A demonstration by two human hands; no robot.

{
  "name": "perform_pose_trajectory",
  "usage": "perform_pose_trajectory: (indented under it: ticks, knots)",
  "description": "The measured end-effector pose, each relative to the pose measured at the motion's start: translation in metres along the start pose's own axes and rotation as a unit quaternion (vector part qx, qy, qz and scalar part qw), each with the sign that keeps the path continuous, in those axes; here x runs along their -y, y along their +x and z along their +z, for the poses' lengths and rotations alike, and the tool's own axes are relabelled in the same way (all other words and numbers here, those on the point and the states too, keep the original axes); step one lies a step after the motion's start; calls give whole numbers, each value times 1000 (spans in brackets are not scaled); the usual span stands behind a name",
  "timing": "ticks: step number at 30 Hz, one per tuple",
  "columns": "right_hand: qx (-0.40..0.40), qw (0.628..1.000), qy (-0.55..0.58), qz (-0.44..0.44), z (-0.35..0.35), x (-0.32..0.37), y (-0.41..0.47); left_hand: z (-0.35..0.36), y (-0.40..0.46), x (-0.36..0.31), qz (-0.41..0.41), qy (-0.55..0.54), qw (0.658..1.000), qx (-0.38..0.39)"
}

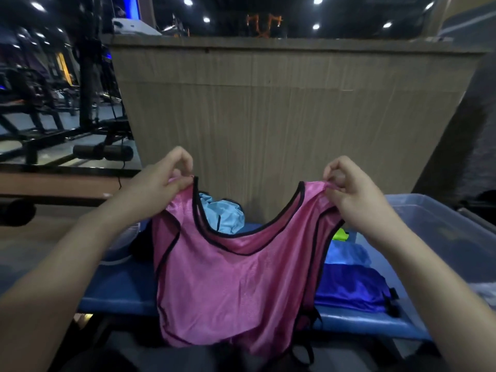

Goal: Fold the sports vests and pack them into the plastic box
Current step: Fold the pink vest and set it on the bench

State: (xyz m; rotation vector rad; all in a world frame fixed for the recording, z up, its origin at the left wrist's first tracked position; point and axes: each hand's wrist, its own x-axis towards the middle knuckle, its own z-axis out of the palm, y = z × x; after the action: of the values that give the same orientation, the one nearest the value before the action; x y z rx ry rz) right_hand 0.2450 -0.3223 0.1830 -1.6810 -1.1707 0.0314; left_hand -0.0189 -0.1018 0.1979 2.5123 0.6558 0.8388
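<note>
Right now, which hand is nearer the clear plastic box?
Right. The right hand holds the pink vest beside the plastic box; the left hand is across the vest.

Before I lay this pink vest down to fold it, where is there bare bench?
The bare stretch of blue bench lies left of the pink vest, below the left hand. To the right it is crowded: the dark blue vest, a light blue vest and the plastic box. Another light blue vest is bunched behind.
</note>
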Motion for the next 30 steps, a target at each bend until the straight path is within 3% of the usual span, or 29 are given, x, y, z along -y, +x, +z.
perform_pose_trajectory:
  ticks: [4,12,20,25,30]
  knots:
    - [47,998,-30,-27,1,3,-3,-6,-4,4,28,14,997,68]
    - [55,996,-69,34,6,6,-8,-12,-14,13,-2,7,988,152]
    - [113,989,-99,16,15,5,-16,7,-22,15,-14,9,987,162]
    - [133,987,-10,86,28,9,-27,33,-28,4,-114,-147,969,162]
    - [143,986,-12,89,54,17,-43,60,-29,-8,-127,-206,958,151]
